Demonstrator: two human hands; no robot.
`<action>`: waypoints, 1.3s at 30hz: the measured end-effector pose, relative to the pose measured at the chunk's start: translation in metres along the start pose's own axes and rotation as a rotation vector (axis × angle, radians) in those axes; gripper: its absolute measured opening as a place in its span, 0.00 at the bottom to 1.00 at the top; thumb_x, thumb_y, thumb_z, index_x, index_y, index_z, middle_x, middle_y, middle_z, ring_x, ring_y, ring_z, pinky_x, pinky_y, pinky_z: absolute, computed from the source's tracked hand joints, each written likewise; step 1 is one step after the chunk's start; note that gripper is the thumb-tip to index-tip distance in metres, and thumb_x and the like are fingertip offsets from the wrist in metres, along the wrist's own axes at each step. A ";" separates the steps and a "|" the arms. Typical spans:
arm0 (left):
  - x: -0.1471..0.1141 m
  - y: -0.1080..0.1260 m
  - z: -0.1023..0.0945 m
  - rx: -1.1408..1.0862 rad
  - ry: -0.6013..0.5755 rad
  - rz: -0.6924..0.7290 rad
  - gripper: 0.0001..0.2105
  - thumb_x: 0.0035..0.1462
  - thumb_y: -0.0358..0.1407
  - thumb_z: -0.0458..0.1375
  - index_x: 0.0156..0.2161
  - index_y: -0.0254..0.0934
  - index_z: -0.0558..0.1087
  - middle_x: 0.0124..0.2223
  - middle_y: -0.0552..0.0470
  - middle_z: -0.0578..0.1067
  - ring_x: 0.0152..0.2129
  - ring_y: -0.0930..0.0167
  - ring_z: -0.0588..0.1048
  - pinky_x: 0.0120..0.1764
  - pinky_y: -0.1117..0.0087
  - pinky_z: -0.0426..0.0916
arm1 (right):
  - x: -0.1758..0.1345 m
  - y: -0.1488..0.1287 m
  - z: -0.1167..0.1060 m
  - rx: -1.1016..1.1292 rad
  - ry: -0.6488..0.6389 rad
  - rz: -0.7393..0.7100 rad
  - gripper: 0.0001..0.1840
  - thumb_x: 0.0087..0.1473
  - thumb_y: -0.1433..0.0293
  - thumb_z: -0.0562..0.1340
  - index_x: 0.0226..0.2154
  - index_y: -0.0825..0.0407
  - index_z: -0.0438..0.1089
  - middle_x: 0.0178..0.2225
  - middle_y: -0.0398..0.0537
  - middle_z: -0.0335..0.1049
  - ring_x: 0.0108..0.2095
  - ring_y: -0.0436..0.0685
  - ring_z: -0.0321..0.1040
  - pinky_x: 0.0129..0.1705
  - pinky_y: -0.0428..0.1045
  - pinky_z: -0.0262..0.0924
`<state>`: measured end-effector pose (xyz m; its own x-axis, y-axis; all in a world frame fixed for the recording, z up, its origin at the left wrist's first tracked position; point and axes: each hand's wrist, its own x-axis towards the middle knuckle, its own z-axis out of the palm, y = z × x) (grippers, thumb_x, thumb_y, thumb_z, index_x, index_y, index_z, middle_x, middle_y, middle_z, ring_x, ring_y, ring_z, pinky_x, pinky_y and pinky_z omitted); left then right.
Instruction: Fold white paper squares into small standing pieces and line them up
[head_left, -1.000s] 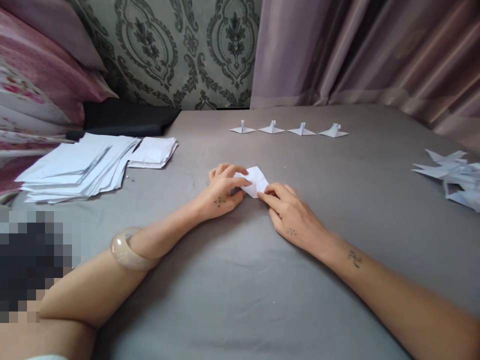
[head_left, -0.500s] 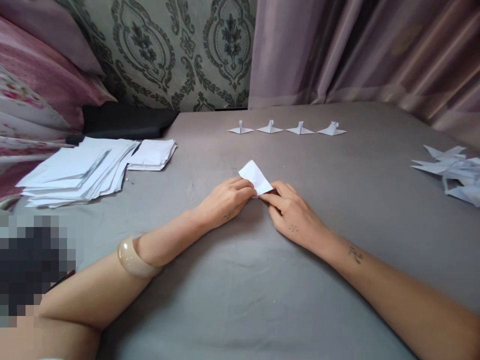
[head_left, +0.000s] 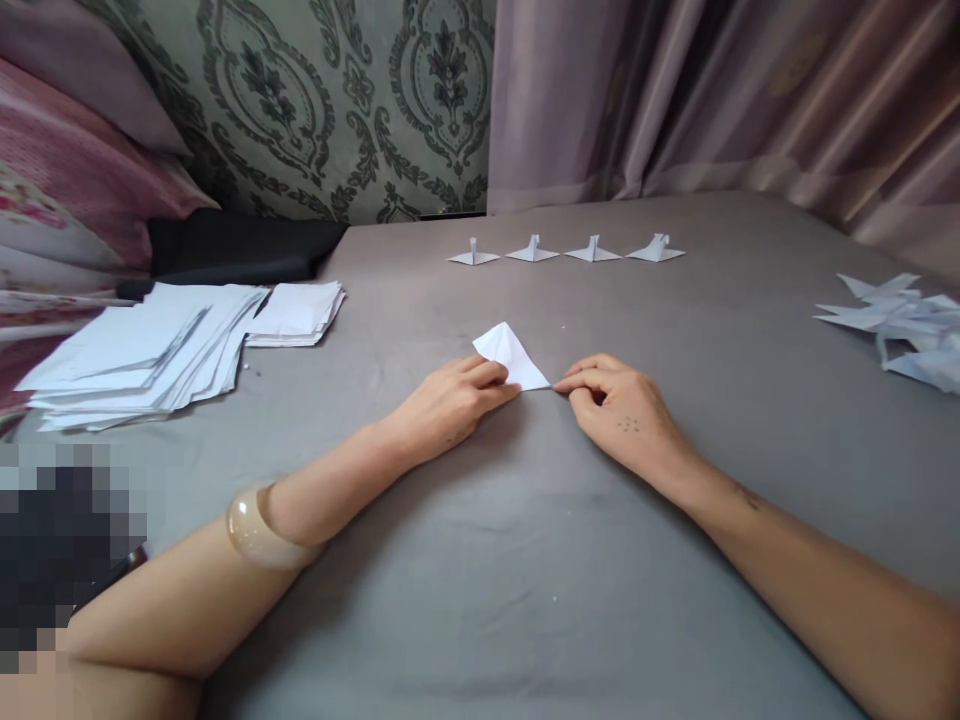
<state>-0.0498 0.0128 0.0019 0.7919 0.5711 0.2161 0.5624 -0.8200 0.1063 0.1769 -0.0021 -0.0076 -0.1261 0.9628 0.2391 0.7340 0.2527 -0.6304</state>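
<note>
A small sheet of folded white paper (head_left: pixel 513 358) lies on the grey cloth in front of me, one point toward the back and one toward the right. My left hand (head_left: pixel 469 395) holds its lower left part, fingers bent over the edge and covering that corner. At the paper's right tip, the thumb and forefinger of my right hand (head_left: pixel 619 400) are pinched together on the corner. The rest of that hand stays off the paper, its fingers curled.
Several folded paper cranes (head_left: pixel 532 250) stand in a row at the back. Stacks of white paper, one large (head_left: pixel 142 350) and one small (head_left: pixel 296 312), lie to the left beside a black item (head_left: pixel 247 245). More folded paper pieces (head_left: pixel 907 325) are heaped at the far right.
My right hand has moved right, from the paper's lower edge to its right tip. The paper now looks wider to the right, with a crease showing. My left hand has stayed on it.
</note>
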 end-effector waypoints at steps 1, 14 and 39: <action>0.000 0.001 -0.001 0.018 -0.012 0.000 0.18 0.64 0.29 0.42 0.52 0.34 0.70 0.43 0.44 0.72 0.38 0.67 0.67 0.41 0.67 0.66 | 0.000 0.001 -0.001 -0.002 0.003 0.006 0.16 0.49 0.77 0.55 0.27 0.49 0.77 0.37 0.42 0.73 0.29 0.49 0.67 0.36 0.48 0.62; 0.007 0.006 0.004 0.152 -0.111 -0.060 0.25 0.60 0.25 0.45 0.61 0.45 0.60 0.41 0.44 0.66 0.35 0.67 0.63 0.40 0.64 0.64 | -0.008 -0.007 0.002 -0.202 -0.038 -0.256 0.14 0.56 0.76 0.54 0.40 0.49 0.72 0.38 0.47 0.71 0.40 0.56 0.65 0.39 0.50 0.60; -0.002 0.002 0.001 -0.375 0.364 -0.360 0.15 0.50 0.24 0.47 0.32 0.34 0.77 0.34 0.49 0.78 0.30 0.72 0.75 0.36 0.73 0.68 | 0.025 0.003 -0.016 0.313 -0.191 0.202 0.22 0.53 0.53 0.57 0.38 0.52 0.74 0.38 0.52 0.76 0.34 0.53 0.69 0.32 0.46 0.60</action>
<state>-0.0499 0.0103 0.0011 0.3997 0.8185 0.4127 0.6046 -0.5738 0.5525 0.1862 0.0211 0.0080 -0.1432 0.9891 -0.0352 0.5219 0.0452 -0.8518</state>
